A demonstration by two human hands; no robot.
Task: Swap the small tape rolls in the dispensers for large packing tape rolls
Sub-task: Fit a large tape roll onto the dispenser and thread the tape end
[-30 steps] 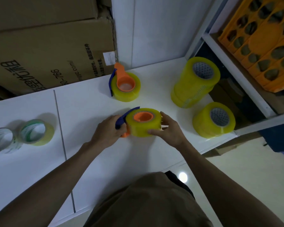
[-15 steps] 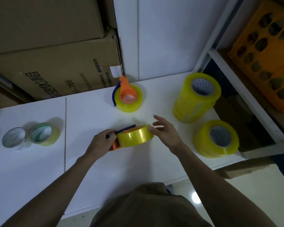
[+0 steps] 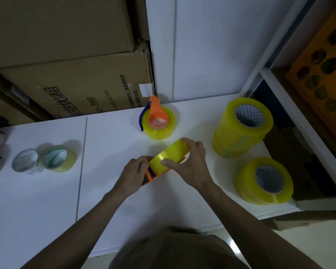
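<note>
Both hands work on one orange dispenser (image 3: 149,176) that is lifted a little above the white table (image 3: 47,200), near the middle of it. A large yellow tape roll (image 3: 170,155) sits in this dispenser and is tilted, so its shiny outer side faces the camera. The left hand (image 3: 133,172) grips the handle end of the dispenser with curled fingers. The right hand (image 3: 192,164) grasps the yellow roll, with the thumb pressed on its near face and the other fingers curled over its far edge. Behind them, near the wall, a second dispenser (image 3: 156,115) with an orange core and a blue blade lies flat, and it already carries a large yellow roll. To the right there is a tall stack of yellow rolls (image 3: 241,131), and nearer to the table edge a lower stack (image 3: 264,181). On the left side two small tape rolls (image 3: 44,160) stand just beside each other, well apart from the hands. Cardboard boxes (image 3: 66,74) stand behind the table.
</note>
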